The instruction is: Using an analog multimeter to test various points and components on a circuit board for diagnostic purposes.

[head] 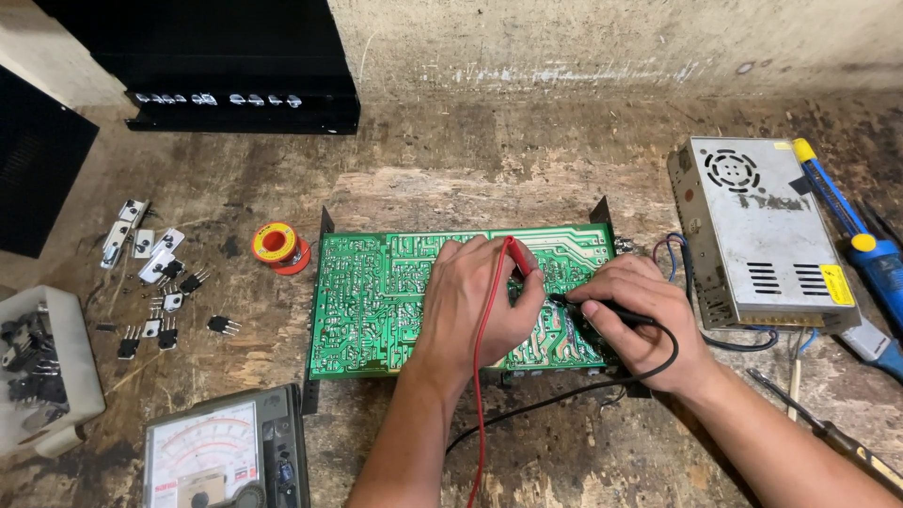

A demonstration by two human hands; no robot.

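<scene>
one green circuit board (376,301) lies mid-worktop, with two probes on it: one red probe (517,256), one black probe (602,310). one analog meter (221,461) sits near left, one solder spool (279,246) left, one metal power supply (757,230) right, and roughly a dozen loose transistors (160,282) far left.

Electronics repair workshop, worn wooden bench (527,160), analog multimeter (226,456), solder spool (278,246), loose transistors (160,301)
</scene>
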